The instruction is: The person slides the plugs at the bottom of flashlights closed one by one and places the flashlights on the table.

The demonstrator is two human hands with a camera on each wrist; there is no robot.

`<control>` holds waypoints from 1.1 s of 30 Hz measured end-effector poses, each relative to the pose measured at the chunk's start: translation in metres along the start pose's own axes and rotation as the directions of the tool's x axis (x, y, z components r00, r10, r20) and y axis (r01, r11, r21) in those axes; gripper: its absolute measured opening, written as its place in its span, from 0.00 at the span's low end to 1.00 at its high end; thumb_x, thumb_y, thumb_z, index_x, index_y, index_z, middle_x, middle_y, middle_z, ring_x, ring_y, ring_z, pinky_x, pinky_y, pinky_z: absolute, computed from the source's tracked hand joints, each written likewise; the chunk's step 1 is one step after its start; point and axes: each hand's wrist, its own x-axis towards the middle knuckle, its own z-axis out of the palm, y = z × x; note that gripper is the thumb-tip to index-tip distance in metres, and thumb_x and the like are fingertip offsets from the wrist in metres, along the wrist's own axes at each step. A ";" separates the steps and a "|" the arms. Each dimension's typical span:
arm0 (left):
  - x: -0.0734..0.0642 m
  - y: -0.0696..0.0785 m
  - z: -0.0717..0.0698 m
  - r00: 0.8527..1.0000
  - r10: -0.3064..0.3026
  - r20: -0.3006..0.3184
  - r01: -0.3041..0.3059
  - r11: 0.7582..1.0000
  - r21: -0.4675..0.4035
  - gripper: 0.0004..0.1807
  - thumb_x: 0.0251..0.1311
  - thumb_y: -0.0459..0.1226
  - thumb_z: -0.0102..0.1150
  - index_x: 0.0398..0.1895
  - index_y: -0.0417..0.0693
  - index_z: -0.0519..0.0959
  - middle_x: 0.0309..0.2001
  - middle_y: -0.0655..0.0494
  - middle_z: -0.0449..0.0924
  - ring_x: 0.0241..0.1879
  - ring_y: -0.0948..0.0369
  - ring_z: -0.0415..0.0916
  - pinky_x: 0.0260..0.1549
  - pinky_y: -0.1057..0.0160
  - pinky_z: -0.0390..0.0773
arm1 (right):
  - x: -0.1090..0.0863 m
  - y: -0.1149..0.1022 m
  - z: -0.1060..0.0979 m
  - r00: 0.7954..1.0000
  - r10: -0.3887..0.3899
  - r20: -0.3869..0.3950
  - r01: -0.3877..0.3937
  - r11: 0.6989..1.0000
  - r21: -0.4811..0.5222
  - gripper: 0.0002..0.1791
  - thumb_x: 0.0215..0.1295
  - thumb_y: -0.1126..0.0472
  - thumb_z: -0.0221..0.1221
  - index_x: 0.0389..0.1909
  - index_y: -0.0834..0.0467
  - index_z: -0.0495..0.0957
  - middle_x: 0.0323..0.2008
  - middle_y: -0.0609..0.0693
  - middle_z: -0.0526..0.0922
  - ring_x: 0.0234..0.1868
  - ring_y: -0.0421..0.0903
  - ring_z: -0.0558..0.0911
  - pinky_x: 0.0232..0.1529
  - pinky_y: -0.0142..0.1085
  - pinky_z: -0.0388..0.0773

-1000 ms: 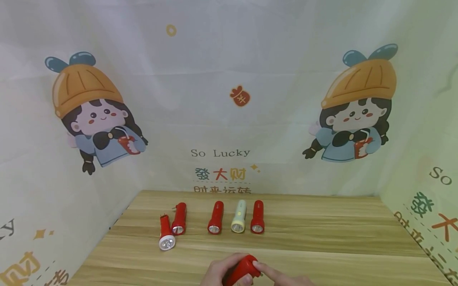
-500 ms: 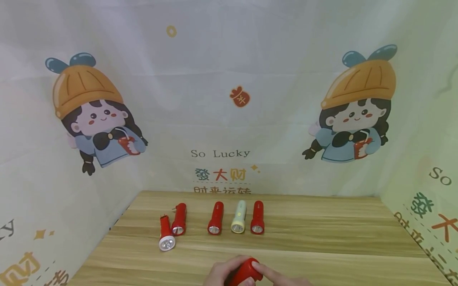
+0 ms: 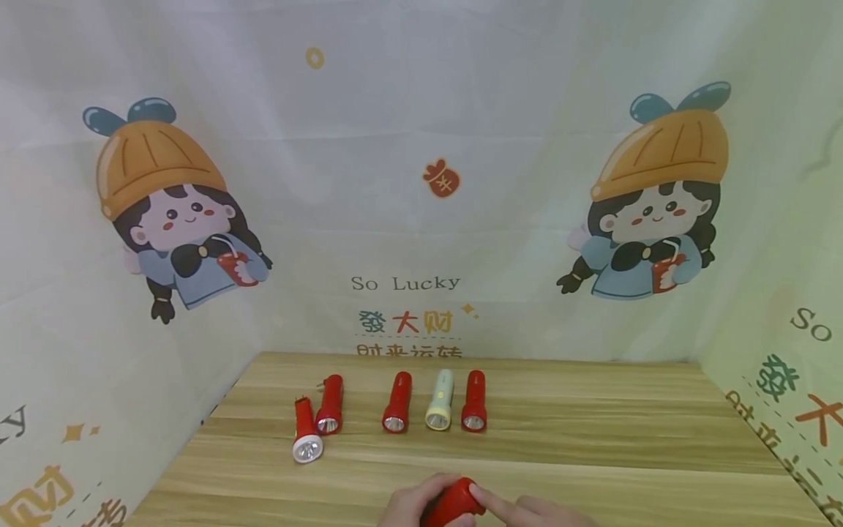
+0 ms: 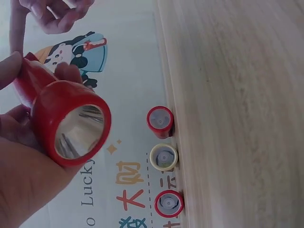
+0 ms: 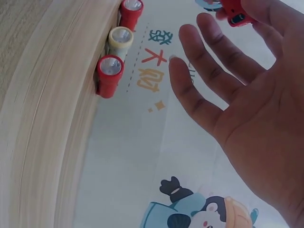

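Observation:
My left hand [image 3: 407, 505] grips a red flashlight [image 3: 454, 503] at the bottom middle of the head view. In the left wrist view its shiny reflector [image 4: 80, 132] faces that camera, and the left thumb [image 4: 8, 70] presses on the body. The straight index finger of my right hand [image 3: 530, 510] touches the flashlight's tail end. In the right wrist view the other right-hand fingers [image 5: 204, 85] are spread loosely, and part of the held flashlight [image 5: 236, 12] shows at the top. No lit beam is visible.
On the wooden table [image 3: 593, 439], a red flashlight [image 3: 397, 402], a pale green one [image 3: 440, 399] and another red one [image 3: 474, 400] lie in a row. Further left are a red flashlight [image 3: 331, 404] and a white-rimmed red one [image 3: 305, 430]. A printed curtain [image 3: 514, 241] surrounds the table.
Both hands and the held flashlight have shifted slightly down and to the right. The right index finger stays on the tail end. The flashlights on the table have not moved.

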 end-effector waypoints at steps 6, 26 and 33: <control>0.001 0.002 -0.002 0.993 -0.083 -0.088 0.088 0.995 0.050 0.25 0.69 0.50 0.68 0.62 0.47 0.80 0.46 0.53 0.89 0.41 0.61 0.81 0.41 0.64 0.81 | -0.016 -0.003 0.002 0.980 0.200 0.008 -0.200 0.978 0.052 0.33 0.76 0.46 0.64 0.77 0.52 0.72 0.35 0.34 0.79 0.32 0.21 0.67 0.33 0.09 0.60; 0.002 -0.004 -0.009 0.940 -0.260 -0.220 0.263 0.965 -0.018 0.28 0.67 0.54 0.70 0.60 0.44 0.80 0.42 0.56 0.87 0.40 0.58 0.81 0.41 0.54 0.84 | -0.051 0.008 0.013 0.934 0.354 -0.035 -0.349 0.930 0.114 0.27 0.70 0.50 0.70 0.65 0.57 0.81 0.33 0.34 0.78 0.35 0.21 0.68 0.31 0.16 0.66; 0.001 -0.005 -0.010 0.938 -0.259 -0.230 0.264 0.965 -0.013 0.28 0.67 0.54 0.70 0.59 0.43 0.80 0.40 0.56 0.86 0.39 0.59 0.81 0.40 0.56 0.83 | -0.047 0.007 0.012 0.975 0.172 -0.138 -0.180 0.982 -0.050 0.22 0.75 0.47 0.66 0.57 0.60 0.85 0.32 0.36 0.80 0.35 0.21 0.71 0.32 0.12 0.65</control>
